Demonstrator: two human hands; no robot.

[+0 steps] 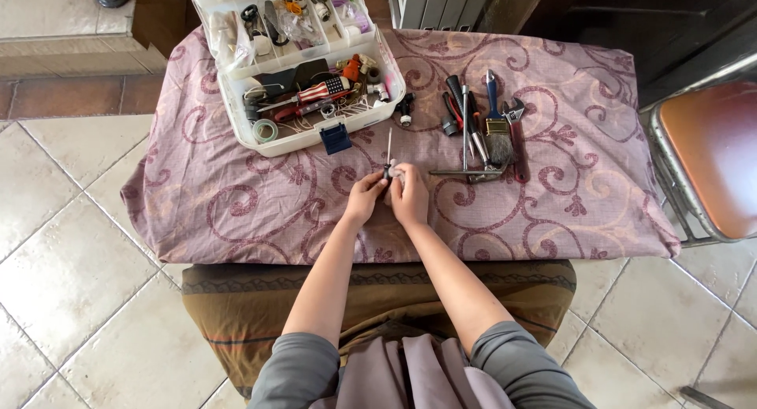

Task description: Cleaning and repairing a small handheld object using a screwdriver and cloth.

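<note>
My left hand [364, 198] and my right hand [410, 196] meet over the middle of a low table covered with a mauve swirl-patterned cloth [221, 196]. Together they pinch a small screwdriver [389, 150] whose thin metal shaft points away from me; its handle is mostly hidden by my fingers. Both hands are closed around it. Behind them stands an open white tool box [303, 137] full of small parts, tape and cord.
To the right of my hands lie several tools: a paintbrush [497, 133], a red adjustable wrench [518, 141], pliers [452, 109] and a metal rod [465, 172]. A small black part [405, 109] sits by the box. A chair with an orange seat [710, 153] stands at the right.
</note>
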